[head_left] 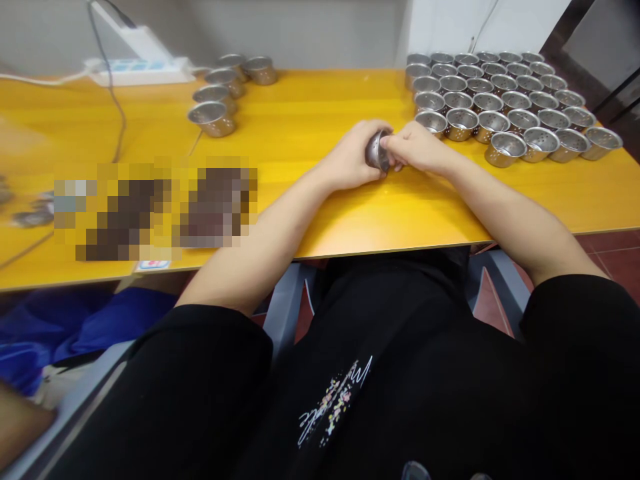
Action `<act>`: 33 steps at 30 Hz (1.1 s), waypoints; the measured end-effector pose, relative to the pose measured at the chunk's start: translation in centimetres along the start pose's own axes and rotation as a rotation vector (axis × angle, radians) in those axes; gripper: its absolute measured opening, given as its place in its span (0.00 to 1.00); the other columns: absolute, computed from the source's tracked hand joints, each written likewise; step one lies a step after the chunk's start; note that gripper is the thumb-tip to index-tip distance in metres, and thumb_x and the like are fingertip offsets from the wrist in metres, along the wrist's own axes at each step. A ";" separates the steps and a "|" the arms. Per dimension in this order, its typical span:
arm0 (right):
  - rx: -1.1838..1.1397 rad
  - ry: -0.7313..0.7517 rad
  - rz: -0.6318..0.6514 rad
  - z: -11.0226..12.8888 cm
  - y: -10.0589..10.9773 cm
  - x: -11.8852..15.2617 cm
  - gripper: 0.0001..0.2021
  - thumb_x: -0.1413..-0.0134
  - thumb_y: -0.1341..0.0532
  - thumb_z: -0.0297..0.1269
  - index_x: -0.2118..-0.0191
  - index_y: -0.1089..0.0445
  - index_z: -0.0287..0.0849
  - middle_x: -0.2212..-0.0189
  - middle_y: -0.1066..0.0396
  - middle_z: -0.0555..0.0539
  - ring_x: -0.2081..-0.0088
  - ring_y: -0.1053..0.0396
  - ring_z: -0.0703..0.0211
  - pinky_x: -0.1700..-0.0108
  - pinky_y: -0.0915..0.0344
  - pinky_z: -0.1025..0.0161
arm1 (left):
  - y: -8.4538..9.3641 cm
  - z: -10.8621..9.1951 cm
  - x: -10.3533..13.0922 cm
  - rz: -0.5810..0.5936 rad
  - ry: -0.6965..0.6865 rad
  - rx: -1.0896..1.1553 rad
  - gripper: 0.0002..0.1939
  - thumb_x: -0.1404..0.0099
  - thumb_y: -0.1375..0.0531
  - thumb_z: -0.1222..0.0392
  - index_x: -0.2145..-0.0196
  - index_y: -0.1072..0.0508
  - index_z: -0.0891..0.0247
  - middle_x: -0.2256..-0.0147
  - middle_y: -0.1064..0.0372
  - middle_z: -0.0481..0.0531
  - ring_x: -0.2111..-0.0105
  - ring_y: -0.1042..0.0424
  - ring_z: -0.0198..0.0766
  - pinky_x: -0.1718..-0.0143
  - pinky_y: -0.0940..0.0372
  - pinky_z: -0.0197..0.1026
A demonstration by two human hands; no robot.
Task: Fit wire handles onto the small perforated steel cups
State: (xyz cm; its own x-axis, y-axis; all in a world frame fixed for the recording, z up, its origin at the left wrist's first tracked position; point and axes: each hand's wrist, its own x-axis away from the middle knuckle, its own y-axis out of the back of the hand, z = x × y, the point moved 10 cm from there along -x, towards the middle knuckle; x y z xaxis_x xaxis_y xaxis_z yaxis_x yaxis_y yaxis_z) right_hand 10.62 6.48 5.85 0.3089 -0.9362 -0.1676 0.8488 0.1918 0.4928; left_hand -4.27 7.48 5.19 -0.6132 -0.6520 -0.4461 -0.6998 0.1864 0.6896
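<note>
A small perforated metal cup (376, 152) is tipped on its side above the yellow table, its mouth toward the right. My left hand (353, 155) wraps round the cup from the left, fingers over the top and thumb below. On the other side, my right hand (417, 148) is closed at the cup's rim, with a thumb or finger at its mouth. What the right fingertips touch inside the cup is partly hidden. Just beyond the right hand stands a block of similar metal cups (493, 123), upright in rows.
Several more metal cups (213, 119) stand at the back left. Behind them lies a white power strip (145, 70) with cables. Pixelated dark items (215, 203) lie near my left forearm on the yellow table (360, 223). At far left, someone's arm (23, 423) shows.
</note>
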 end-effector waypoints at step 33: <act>0.014 -0.025 0.000 0.6 0.1 0.4 0.23 0.20 0.26 0.40 0.73 0.26 0.47 0.78 0.25 0.49 0.70 0.24 0.53 0.53 0.17 0.56 | 0.2 0.9 -0.2 0.007 0.012 0.036 0.50 0.46 0.13 0.47 0.27 0.17 0.51 0.26 0.17 0.63 0.25 0.19 0.74 0.14 0.28 0.76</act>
State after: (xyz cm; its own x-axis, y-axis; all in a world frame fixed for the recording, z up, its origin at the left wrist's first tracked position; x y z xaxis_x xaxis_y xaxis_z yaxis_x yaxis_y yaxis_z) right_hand 10.58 5.95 6.38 0.2983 -0.9432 -0.1463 0.8425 0.1882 0.5048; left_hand -4.62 8.31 4.94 -0.6137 -0.6594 -0.4342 -0.7086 0.2174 0.6713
